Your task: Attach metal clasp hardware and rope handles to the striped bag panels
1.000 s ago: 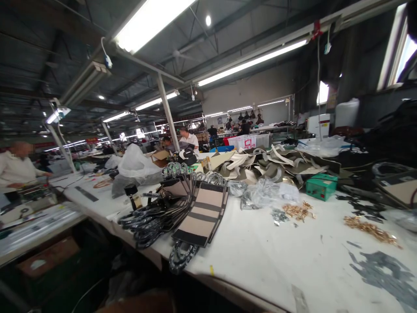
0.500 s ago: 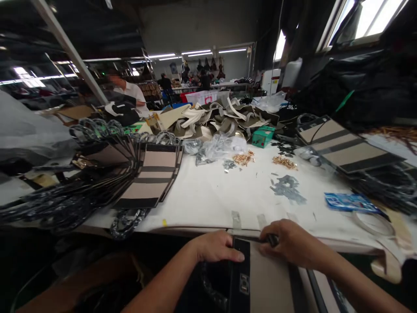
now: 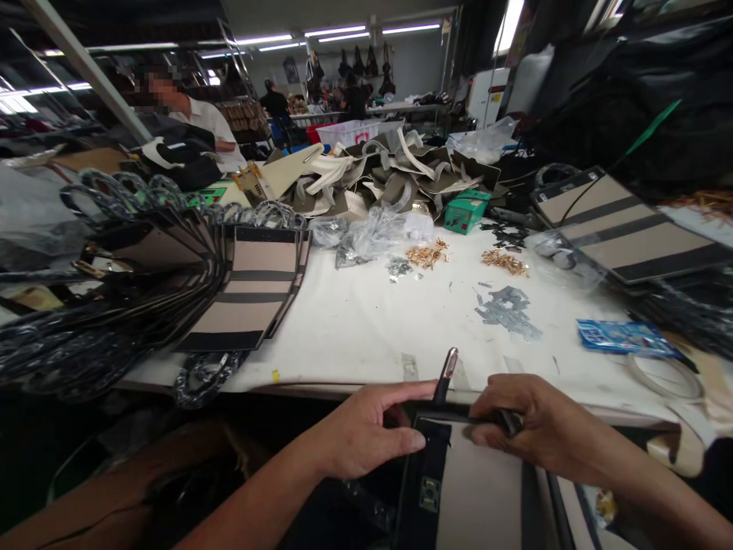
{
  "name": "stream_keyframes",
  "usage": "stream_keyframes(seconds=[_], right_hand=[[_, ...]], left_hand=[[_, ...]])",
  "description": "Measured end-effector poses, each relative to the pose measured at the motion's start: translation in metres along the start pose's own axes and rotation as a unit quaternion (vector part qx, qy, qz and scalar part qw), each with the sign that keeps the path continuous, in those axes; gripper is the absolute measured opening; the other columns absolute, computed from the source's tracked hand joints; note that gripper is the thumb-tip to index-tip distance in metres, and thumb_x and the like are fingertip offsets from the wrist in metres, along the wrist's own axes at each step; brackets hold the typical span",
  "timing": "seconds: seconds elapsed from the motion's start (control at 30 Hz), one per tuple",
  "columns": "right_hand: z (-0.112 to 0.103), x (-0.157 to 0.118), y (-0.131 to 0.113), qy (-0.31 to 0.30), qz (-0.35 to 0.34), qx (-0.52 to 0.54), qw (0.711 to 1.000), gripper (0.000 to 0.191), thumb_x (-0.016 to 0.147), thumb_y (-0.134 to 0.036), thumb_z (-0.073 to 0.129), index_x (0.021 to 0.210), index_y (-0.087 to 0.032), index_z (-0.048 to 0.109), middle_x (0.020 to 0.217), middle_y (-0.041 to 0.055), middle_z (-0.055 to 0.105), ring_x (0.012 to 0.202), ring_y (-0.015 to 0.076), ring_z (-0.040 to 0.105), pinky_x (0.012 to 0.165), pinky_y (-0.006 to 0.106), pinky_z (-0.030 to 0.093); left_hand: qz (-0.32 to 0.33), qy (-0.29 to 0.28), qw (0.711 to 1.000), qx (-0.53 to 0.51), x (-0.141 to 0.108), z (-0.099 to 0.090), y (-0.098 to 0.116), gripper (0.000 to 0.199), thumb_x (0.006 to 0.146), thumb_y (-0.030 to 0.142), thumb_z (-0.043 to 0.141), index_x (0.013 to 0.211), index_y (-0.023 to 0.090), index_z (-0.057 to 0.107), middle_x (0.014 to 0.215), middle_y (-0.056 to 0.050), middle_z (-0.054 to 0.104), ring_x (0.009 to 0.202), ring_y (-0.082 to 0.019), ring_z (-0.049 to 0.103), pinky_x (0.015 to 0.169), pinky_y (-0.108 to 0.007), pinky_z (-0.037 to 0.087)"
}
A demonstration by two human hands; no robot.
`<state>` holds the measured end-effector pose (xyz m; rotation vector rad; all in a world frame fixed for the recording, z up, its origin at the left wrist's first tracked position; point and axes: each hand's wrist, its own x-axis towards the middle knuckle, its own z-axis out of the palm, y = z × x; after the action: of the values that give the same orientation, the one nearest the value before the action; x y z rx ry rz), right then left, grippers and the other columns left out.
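Note:
A beige bag panel [image 3: 484,489] with dark bands and a small square metal fitting [image 3: 429,493] is held upright at the table's front edge. My left hand [image 3: 372,431] pinches its top left corner, thumb on the front face and index finger stretched along the top. Beside that fingertip a narrow dark strap [image 3: 446,374] with a shiny metal tip stands up from the top edge. At the panel's top right, my right hand [image 3: 524,416] is closed, with a small dark object [image 3: 508,420] showing between its fingers; I cannot tell what it is.
Striped bags with wrapped handles [image 3: 260,279] are stacked at left, and another striped bag [image 3: 630,221] lies at right. On the white table [image 3: 355,328] are gold-coloured parts [image 3: 427,253], grey metal plates [image 3: 507,312], a green box [image 3: 466,211] and a blue packet [image 3: 624,338]. A person [image 3: 206,122] is behind.
The dark strap with the metal tip now stands above the panel's top edge. My left index finger has stretched out towards it. My right hand has shifted slightly right, and the view has tilted down.

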<state>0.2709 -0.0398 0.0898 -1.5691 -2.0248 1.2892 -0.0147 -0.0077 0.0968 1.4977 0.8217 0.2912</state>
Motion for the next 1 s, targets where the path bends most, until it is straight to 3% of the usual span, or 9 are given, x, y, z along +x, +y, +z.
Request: stream_keyframes(seconds=[0.1,0.2,0.33,0.5,0.63,0.77,0.83,0.93,1.0], right_hand=[[0.001,0.012,0.005,0.048,0.011,-0.034,0.998,0.024,0.088,-0.049,0.068,0.086,-0.028,0.079,0.081,0.0014,0.070,0.073,0.0182,0.063,0.064,0.026,0.044],[0.005,0.035,0.014,0.076,0.053,-0.092,0.991,0.026,0.089,-0.051,0.064,0.088,-0.030,0.080,0.080,0.0009,0.073,0.074,0.0195,0.064,0.066,0.028,0.044],[0.010,0.057,0.024,0.058,0.099,-0.172,0.978,0.027,0.089,-0.052,0.061,0.086,-0.031,0.078,0.074,-0.0005,0.072,0.072,0.0203,0.064,0.064,0.029,0.040],[0.008,0.061,0.025,0.015,0.119,-0.169,0.978,0.026,0.088,-0.051,0.062,0.083,-0.030,0.076,0.077,-0.0003,0.073,0.072,0.0203,0.064,0.064,0.030,0.038],[-0.001,0.071,0.025,0.008,0.129,-0.170,0.977,0.027,0.086,-0.051,0.064,0.080,-0.027,0.074,0.077,0.0016,0.072,0.072,0.0211,0.063,0.063,0.030,0.038],[-0.006,0.082,0.029,0.029,0.135,-0.169,0.976,0.027,0.083,-0.052,0.069,0.080,-0.026,0.074,0.077,0.0021,0.071,0.072,0.0216,0.063,0.063,0.031,0.039],[-0.005,0.080,0.029,0.078,0.125,-0.158,0.976,0.027,0.083,-0.052,0.071,0.078,-0.025,0.072,0.076,0.0011,0.070,0.071,0.0208,0.061,0.064,0.031,0.040],[0.002,0.067,0.020,0.226,0.078,-0.077,0.968,0.037,0.087,-0.056,0.068,0.070,-0.023,0.065,0.068,-0.0002,0.064,0.065,0.0181,0.056,0.063,0.031,0.039],[0.008,0.057,0.010,0.318,0.032,0.010,0.947,0.044,0.089,-0.058,0.068,0.065,-0.022,0.061,0.064,-0.0003,0.060,0.061,0.0168,0.052,0.060,0.031,0.038]], left_hand=[[0.002,0.055,0.996,0.074,0.014,-0.005,-0.002,0.058,0.089,0.024,0.064,0.146,0.025,0.057,0.109,-0.003,0.076,0.090,-0.019,0.070,0.087,-0.031,0.054],[0.026,0.129,0.973,0.189,0.041,-0.008,-0.019,0.061,0.087,0.018,0.062,0.146,0.028,0.057,0.124,-0.004,0.074,0.106,-0.022,0.070,0.098,-0.035,0.052],[0.027,0.189,0.919,0.346,0.062,-0.002,-0.046,0.052,0.088,0.017,0.064,0.138,0.030,0.063,0.112,-0.004,0.074,0.103,-0.024,0.069,0.094,-0.038,0.054],[0.128,0.261,0.881,0.372,0.056,0.008,-0.065,0.047,0.084,0.014,0.074,0.129,0.023,0.062,0.125,-0.006,0.068,0.116,-0.024,0.061,0.102,-0.041,0.051],[0.177,0.261,0.843,0.435,0.051,0.009,-0.072,0.018,0.095,0.019,0.063,0.111,0.023,0.071,0.129,-0.008,0.068,0.110,-0.024,0.064,0.095,-0.043,0.052],[0.176,0.243,0.826,0.477,0.052,0.007,-0.073,0.030,0.100,0.027,0.056,0.127,0.024,0.068,0.141,-0.010,0.063,0.113,-0.026,0.062,0.092,-0.045,0.051],[0.159,0.237,0.827,0.485,0.053,0.007,-0.071,0.034,0.101,0.030,0.055,0.133,0.024,0.065,0.148,-0.009,0.058,0.116,-0.027,0.059,0.093,-0.046,0.049],[0.132,0.224,0.834,0.488,0.054,0.006,-0.067,0.036,0.101,0.031,0.055,0.135,0.025,0.063,0.155,-0.006,0.052,0.119,-0.028,0.056,0.094,-0.047,0.047],[0.120,0.219,0.839,0.483,0.055,0.006,-0.065,0.035,0.101,0.032,0.056,0.135,0.025,0.063,0.156,-0.004,0.050,0.120,-0.028,0.055,0.093,-0.048,0.046]])
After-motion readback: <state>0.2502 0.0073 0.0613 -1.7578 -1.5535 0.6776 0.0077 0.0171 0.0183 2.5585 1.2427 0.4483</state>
